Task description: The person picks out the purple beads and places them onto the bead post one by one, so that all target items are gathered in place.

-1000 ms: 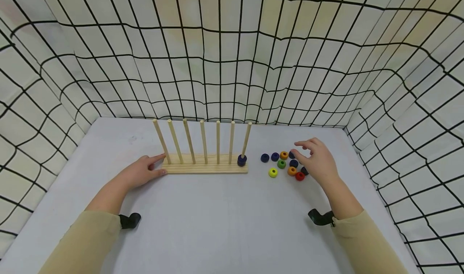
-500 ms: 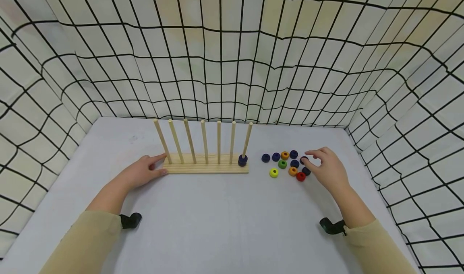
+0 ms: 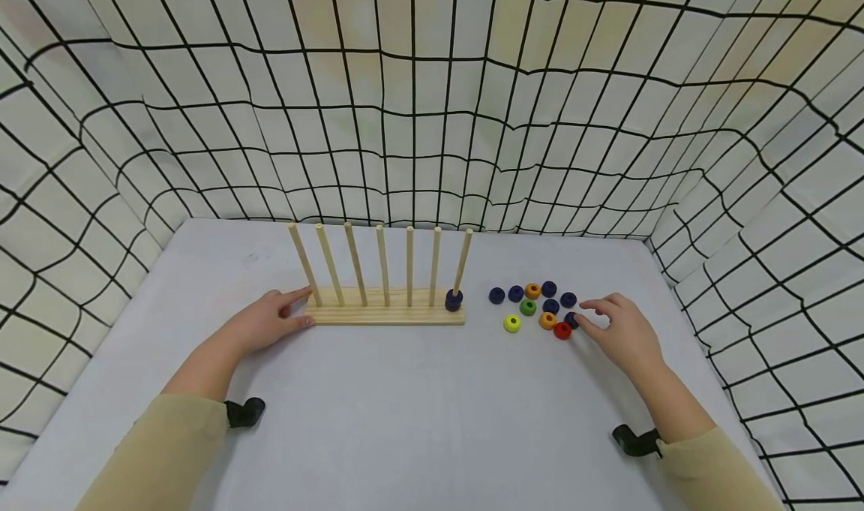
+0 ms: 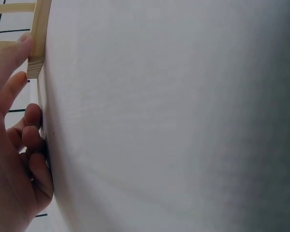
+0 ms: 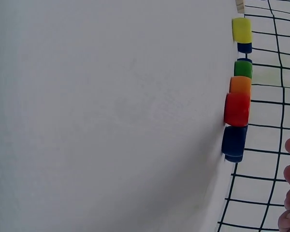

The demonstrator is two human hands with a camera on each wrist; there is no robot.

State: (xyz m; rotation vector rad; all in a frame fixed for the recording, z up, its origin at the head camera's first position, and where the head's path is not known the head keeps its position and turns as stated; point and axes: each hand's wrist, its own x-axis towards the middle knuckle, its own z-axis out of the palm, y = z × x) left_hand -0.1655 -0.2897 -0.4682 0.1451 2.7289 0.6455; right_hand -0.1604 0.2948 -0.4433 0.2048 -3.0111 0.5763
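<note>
A pale wooden stand [image 3: 385, 314] with a row of upright pegs lies on the table. Dark blue beads [image 3: 454, 301] sit at the foot of its rightmost peg. My left hand [image 3: 259, 320] holds the stand's left end between thumb and index finger; the other fingers are curled beneath, as the left wrist view shows. My right hand [image 3: 624, 335] hovers at the right edge of a loose bead group, thumb and index finger apart. Its thumb tip is beside a dark blue bead [image 3: 571, 320]; contact cannot be told. Close by lie a red bead [image 3: 562, 331] and an orange bead [image 3: 547, 321].
Further left in the group are a yellow bead [image 3: 512, 323], a green bead [image 3: 528, 307], another orange bead [image 3: 532, 291] and several dark blue ones. Black netting [image 3: 432, 132] over white cloth surrounds the white table [image 3: 418, 413] at the back and sides.
My right hand has moved right and nearer to me, passing from the upper dark blue beads to the lower right one. The loose beads and my left hand stay in place.
</note>
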